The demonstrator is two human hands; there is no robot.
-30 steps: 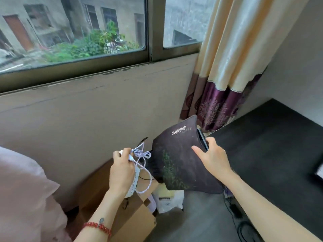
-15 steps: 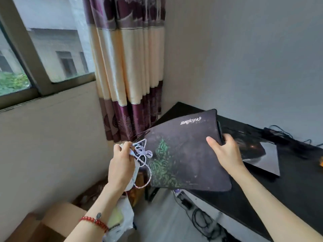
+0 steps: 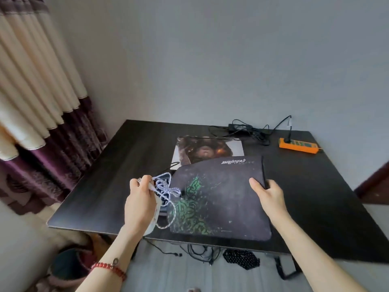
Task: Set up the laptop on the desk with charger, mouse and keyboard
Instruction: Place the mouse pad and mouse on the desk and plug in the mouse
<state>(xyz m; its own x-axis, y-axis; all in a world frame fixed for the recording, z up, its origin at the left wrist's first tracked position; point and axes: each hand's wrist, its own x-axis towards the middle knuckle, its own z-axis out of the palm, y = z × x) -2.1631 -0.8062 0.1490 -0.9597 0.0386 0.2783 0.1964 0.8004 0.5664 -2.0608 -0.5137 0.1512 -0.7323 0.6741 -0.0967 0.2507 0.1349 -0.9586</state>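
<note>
Right hand pinches the mouse pad over the desk's front edge; left hand grips a white mouse and its cable.

The view swings away from the window and the cardboard box to face the tabletop squarely, so the laptop, the charger near the far edge and the orange power strip toward the far right corner come into sight. The mouse pad, carried beside the tabletop a second ago, now hangs over the near edge and overlaps the laptop's near side, with the right hand gripping its right edge. The left hand, holding the white mouse and its braided cable, has come above the near edge, just left of the pad.
</note>
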